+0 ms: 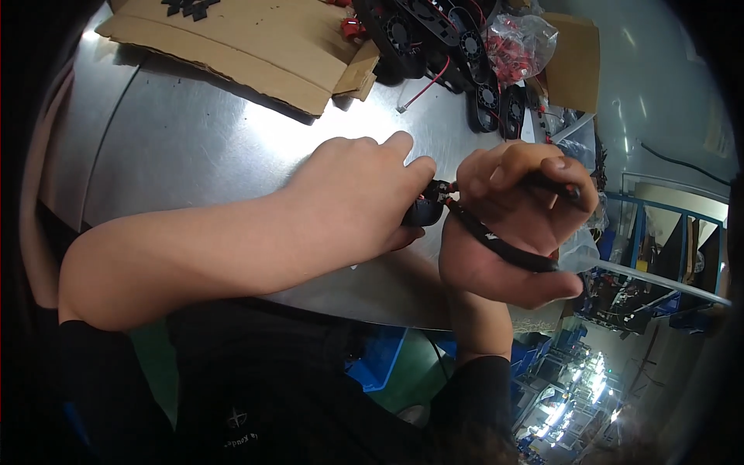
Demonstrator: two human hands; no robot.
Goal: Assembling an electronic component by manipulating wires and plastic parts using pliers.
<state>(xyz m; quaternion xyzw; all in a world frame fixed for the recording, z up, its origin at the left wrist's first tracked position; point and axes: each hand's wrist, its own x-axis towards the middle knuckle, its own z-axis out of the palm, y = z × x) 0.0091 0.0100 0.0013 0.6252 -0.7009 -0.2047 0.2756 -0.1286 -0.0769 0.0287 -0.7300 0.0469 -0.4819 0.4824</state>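
Observation:
My left hand closes around a small black part, most of which is hidden by the fingers. In my right hand is a pair of pliers with black handles and red accents. The handles are spread apart, one along the palm and the other under the curled fingers. The pliers' jaws meet the black part at its upper right edge, close to my left fingertips. Whether the jaws grip or cut anything there is too small to tell.
Both hands are over a shiny metal table. A flat cardboard piece lies at the far left with small black pieces on it. Black fan housings with red wires pile up at the back, beside a clear bag of red parts. A blue bin stands below the table.

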